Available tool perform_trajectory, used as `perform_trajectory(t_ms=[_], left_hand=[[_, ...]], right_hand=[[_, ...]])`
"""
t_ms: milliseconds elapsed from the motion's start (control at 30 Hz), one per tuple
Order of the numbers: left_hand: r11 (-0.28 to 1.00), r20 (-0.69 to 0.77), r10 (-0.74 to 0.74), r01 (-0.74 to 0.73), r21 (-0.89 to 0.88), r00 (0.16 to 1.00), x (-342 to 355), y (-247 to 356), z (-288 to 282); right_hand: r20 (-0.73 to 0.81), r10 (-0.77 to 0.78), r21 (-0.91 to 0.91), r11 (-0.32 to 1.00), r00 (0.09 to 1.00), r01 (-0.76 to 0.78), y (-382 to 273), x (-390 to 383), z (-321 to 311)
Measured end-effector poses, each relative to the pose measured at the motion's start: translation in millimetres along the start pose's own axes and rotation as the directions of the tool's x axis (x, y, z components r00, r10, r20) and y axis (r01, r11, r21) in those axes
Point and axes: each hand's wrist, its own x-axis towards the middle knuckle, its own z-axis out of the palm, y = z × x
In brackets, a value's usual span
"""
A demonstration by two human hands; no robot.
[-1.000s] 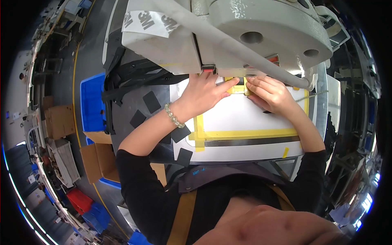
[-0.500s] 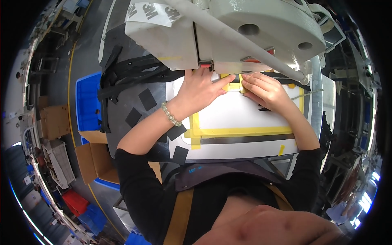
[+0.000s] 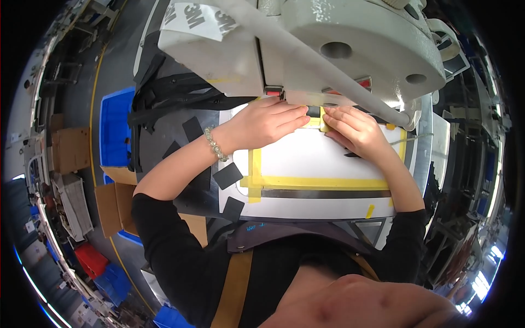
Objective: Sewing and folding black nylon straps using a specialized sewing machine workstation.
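Note:
My left hand [image 3: 268, 123], a beaded bracelet [image 3: 213, 145] at its wrist, lies with its fingers stretched out flat towards the right. Its fingertips reach a small black piece [image 3: 313, 112] with yellow edging [image 3: 322, 118], set in the far part of a white board [image 3: 317, 158]. From the other side my right hand [image 3: 358, 130] rests its bent, closed fingers on that edging. Out from under its palm sticks a dark pointed tool [image 3: 351, 154], mostly hidden. Right above the fingers hangs the white head of a sewing machine [image 3: 350, 65]; its needle area is hidden.
Yellow tape [image 3: 322, 182] lines the board. Black patches [image 3: 228, 175] lie at its left edge and on the dark table, with black straps [image 3: 180, 98] beyond. To the left stand a blue bin [image 3: 116, 128] and an open cardboard box [image 3: 115, 210]. A grey tube [image 3: 328, 65] crosses the machine.
My left hand has turned and its fingers now lie flatter and closer together. The board has shifted slightly left and nearer me. My right hand stays at the yellow edging.

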Motion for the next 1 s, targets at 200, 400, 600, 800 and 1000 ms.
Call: perform_trajectory(t_ms=[200,400,600,800,1000], left_hand=[[0.983,0.148,-0.081,0.103,-0.153,0.986,1.2,-4.3,8.3],[0.978,0.163,-0.019,0.053,-0.201,0.986,15.0,-6.4,5.6],[0.986,0.179,0.0,0.03,-0.163,0.984,16.8,-7.3,6.3],[0.974,0.149,-0.013,0.046,-0.222,0.989,14.2,-8.6,12.8],[0.988,0.013,-0.067,0.069,-0.137,0.998,8.6,-2.5,7.7]], right_hand=[[-0.035,-0.02,-0.024,1.0,0.999,0.02,-2.4,6.4,-6.8],[-0.014,0.024,-0.035,0.999,1.0,-0.024,-4.2,6.3,-11.0],[-0.031,0.005,-0.063,0.998,1.0,-0.007,-1.5,1.2,-3.8],[-0.025,0.003,-0.017,1.0,1.0,-0.003,-0.9,1.0,-0.6],[-0.065,-0.083,-0.029,0.996,0.994,0.082,0.1,10.0,-5.4]])
